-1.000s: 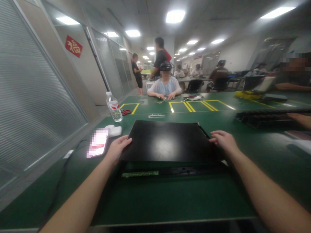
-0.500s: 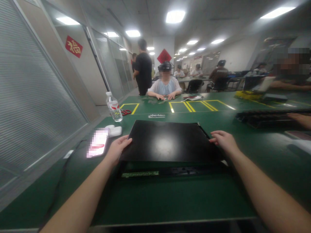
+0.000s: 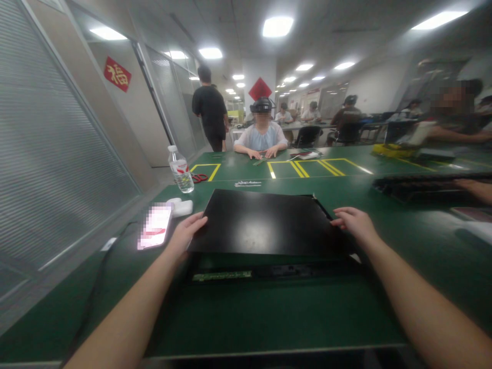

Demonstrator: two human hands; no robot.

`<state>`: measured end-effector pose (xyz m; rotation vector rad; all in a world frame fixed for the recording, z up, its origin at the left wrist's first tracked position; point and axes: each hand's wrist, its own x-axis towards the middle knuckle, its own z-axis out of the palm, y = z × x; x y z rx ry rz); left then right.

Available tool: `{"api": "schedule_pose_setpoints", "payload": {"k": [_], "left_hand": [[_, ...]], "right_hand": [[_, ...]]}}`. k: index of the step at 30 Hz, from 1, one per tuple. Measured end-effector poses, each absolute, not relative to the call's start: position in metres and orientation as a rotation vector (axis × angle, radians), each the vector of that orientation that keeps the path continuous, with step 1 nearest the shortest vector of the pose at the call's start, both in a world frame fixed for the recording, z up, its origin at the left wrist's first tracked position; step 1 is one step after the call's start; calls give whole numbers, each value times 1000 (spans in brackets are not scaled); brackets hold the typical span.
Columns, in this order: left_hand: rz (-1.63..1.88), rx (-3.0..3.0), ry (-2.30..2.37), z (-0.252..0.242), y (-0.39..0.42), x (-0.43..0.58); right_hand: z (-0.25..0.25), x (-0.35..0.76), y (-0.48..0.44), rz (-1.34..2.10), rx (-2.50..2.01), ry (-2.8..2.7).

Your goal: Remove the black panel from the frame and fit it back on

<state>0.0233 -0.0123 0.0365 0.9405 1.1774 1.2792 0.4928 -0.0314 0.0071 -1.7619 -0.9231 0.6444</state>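
Note:
A flat black LCD panel point(image 3: 253, 220) with a glossy face lies slightly tilted over a dark display frame point(image 3: 300, 269). Its near edge stands above the frame's lower strip, where a green circuit board point(image 3: 222, 276) shows. My left hand point(image 3: 188, 233) is closed on the panel's left edge, thumb on top. At the right edge, my right hand point(image 3: 351, 223) pinches with its fingertips; whether the frame's rim is also in that grip, I cannot tell.
Left of the panel are a lit phone point(image 3: 156, 225), a white case point(image 3: 181, 207), a water bottle point(image 3: 180, 171) and red-handled scissors point(image 3: 200, 178). Small white strips point(image 3: 248, 183) lie beyond it. A black device point(image 3: 415, 187) is at right by another person's hand point(image 3: 474, 189). A person point(image 3: 261, 136) sits opposite.
The panel's near left corner has risen and shifted slightly left, with my left hand. My right hand stays put. A person in black in the background has moved left.

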Motion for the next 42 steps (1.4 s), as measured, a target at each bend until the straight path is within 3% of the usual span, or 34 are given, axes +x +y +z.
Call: {"api": "schedule_pose_setpoints", "payload": {"k": [42], "left_hand": [[1186,971,1057,36,-16,23]], "right_hand": [[8,494,-32,607,-1783,-942]]}}
